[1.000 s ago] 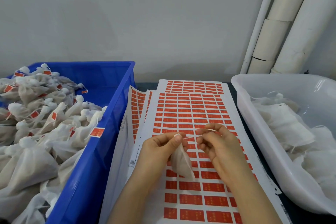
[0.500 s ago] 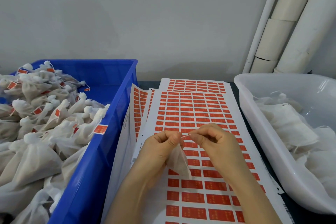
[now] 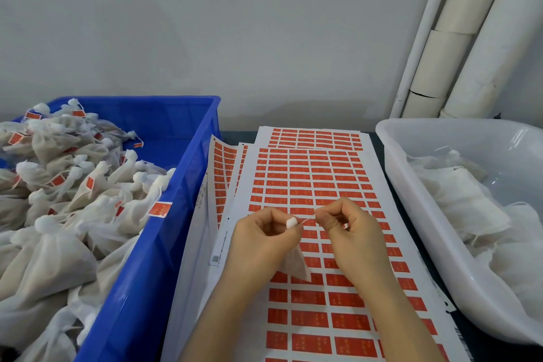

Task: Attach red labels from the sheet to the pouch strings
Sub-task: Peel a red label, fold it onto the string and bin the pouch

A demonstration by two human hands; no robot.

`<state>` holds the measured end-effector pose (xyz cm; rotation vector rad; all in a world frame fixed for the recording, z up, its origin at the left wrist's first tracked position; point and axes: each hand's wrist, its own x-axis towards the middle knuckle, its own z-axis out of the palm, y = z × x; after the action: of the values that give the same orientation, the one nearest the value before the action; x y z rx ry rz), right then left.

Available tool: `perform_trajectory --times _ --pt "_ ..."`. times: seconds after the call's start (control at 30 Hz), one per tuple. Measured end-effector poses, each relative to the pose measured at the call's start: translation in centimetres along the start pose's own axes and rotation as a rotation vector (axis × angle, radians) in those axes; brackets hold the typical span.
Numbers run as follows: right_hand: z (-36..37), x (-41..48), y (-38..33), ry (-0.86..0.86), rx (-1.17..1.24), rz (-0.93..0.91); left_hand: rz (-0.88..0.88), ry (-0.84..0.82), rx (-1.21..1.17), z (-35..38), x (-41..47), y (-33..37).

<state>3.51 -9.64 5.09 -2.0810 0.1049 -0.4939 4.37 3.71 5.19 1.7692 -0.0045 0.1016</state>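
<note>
Nearest the viewer, the top sheet (image 3: pixel 246 176) lies flat between two containers, carrying rows of rectangular red labels (image 3: pixel 309 319). Above it the hands are raised and close together, not touching.

The pouch (image 3: pixel 295 266) is small, off-white and gauzy. Its body hangs below the left hand (image 3: pixel 264 241) and tapers to a corner just over the sheet. Its gathered white neck shows between that hand's curled thumb and forefinger, which grip it. A thin white string (image 3: pixel 307 219) runs from the neck across the short gap to the right hand (image 3: pixel 349 235), whose thumb and forefinger pinch its far end. Whether a label is on the string cannot be told.

To the left, a blue crate (image 3: pixel 176 214) is heaped with tagged pouches (image 3: pixel 73 200), one red tag hanging over the rim. To the right, a white tub (image 3: pixel 411 185) holds plain pouches (image 3: pixel 458 203). Further sheets (image 3: pixel 316 138) fan out behind, then a grey wall (image 3: pixel 235 38) and white pipes (image 3: pixel 458 38).
</note>
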Motion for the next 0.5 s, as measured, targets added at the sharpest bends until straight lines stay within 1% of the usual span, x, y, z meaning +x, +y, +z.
perform_trajectory --times 0.07,0.13,0.3,0.4,0.5 --pt "0.1 0.1 0.0 0.01 -0.004 0.012 0.011 0.011 0.008 0.1 0.1 0.0" --pt "0.0 0.2 0.0 -0.002 0.01 0.039 0.002 -0.017 0.019 -0.3 0.3 -0.2" --pt "-0.8 0.2 0.0 -0.098 0.037 0.083 -0.053 -0.302 0.128 -1.7 0.2 -0.6" --pt "-0.7 0.1 -0.4 -0.113 0.066 0.058 -0.041 -0.407 0.102 -2.4 -0.1 -0.1" --pt "-0.6 -0.1 -0.8 -0.156 0.108 -0.01 -0.012 -0.449 0.02 -2.7 0.0 0.1"
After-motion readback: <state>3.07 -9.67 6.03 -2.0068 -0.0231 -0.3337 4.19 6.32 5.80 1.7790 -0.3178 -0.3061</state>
